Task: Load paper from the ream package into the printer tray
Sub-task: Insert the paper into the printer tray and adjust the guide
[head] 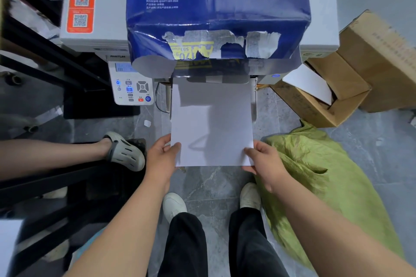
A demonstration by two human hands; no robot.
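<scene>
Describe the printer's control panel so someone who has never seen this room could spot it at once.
Start at the big blue paper package lying on top of the grey printer. Look just below the package's torn left corner, left of the white paper held in both hands. The control panel is the pale sloping strip with a small lit blue screen, a round grey button pad and one red button, unlike anything near it.
</scene>
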